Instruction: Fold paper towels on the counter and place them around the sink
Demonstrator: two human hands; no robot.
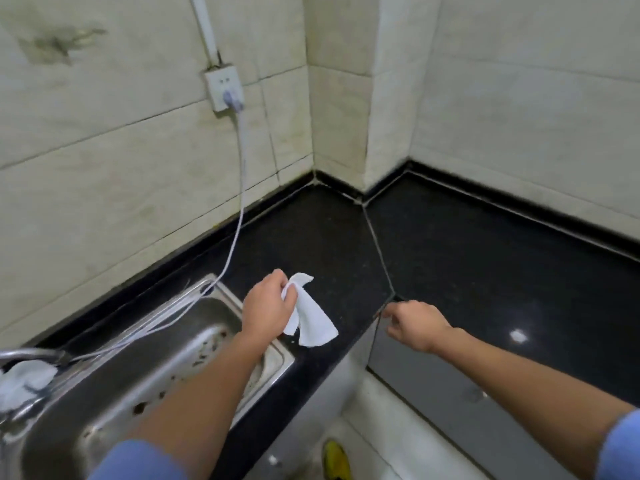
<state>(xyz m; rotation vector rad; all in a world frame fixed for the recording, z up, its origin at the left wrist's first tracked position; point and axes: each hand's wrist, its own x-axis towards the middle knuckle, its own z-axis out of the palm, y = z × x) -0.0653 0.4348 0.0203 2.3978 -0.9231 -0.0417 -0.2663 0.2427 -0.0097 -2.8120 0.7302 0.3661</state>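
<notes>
The sink is dull, stained metal. Beside it the table is glossy black stone, the paper towel matt white.

The sink is cut off by the left and bottom edges, and the left forearm covers part of its basin and right rim. The dark specks on the basin floor are too small to identify. The faucet runs out of the left edge. The white wad beside it is blurred and partly out of view; contact with the faucet cannot be told. The upper part of the paper towel is hidden inside the grip of the left hand. Whether the fingertips of the right hand touch the counter edge cannot be determined. A yellow object on the floor is clipped by the bottom edge and unidentifiable. The plug in the wall socket is blurred.
</notes>
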